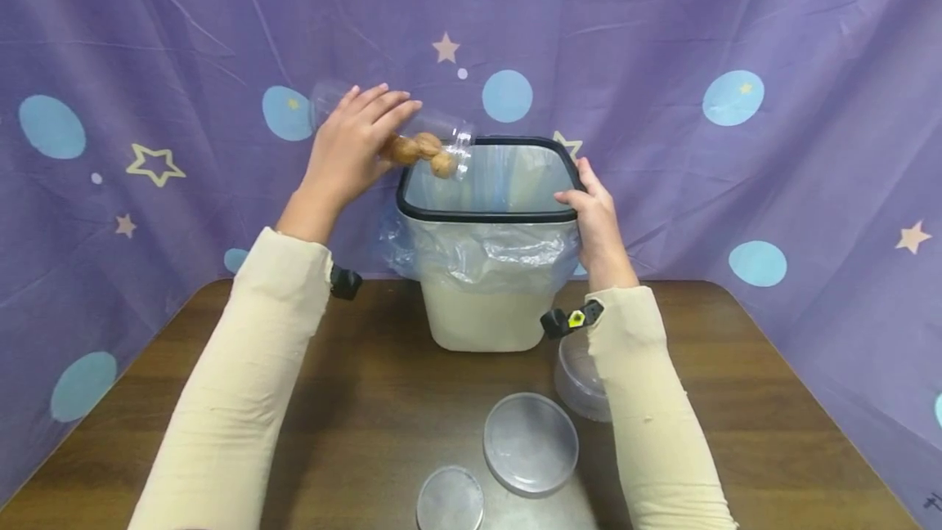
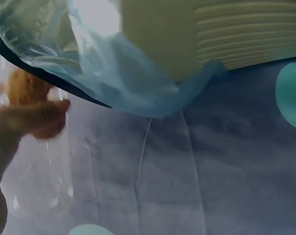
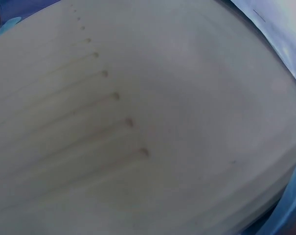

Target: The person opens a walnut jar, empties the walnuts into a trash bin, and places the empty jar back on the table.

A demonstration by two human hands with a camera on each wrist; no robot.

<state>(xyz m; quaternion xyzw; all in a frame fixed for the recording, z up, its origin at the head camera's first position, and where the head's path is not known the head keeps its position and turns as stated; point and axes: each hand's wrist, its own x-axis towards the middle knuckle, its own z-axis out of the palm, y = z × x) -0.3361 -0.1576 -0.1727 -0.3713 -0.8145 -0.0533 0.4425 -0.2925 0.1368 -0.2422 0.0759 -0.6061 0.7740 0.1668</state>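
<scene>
With the left hand (image 1: 352, 145) holding the clear plastic jar (image 1: 434, 131) of brown walnuts (image 1: 421, 152) tipped at the 10 o'clock edge of the cream bin with the black rim (image 1: 486, 215), keep its mouth over the opening while the right hand (image 1: 598, 219) grips the rim at 3 o'clock to steady it.

- The jar (image 1: 441, 128) in the left hand (image 1: 352, 150) is clear, glossy plastic; the walnuts (image 1: 419, 152) inside look rough and matt.
- The bin (image 1: 482, 313) is cream plastic, matt, with fine ribs on its wall, and a glossy black rim (image 1: 486, 215).
- Its liner (image 1: 478, 256) is thin, crinkled, shiny plastic film.
- The lids (image 1: 530, 442) are translucent, smooth plastic.
- The surface (image 1: 383, 407) is dark wood grain with a slight sheen.
- The backdrop (image 1: 662, 47) is creased, matt purple cloth.
- The sleeves (image 1: 243, 383) are soft beige knit.
</scene>
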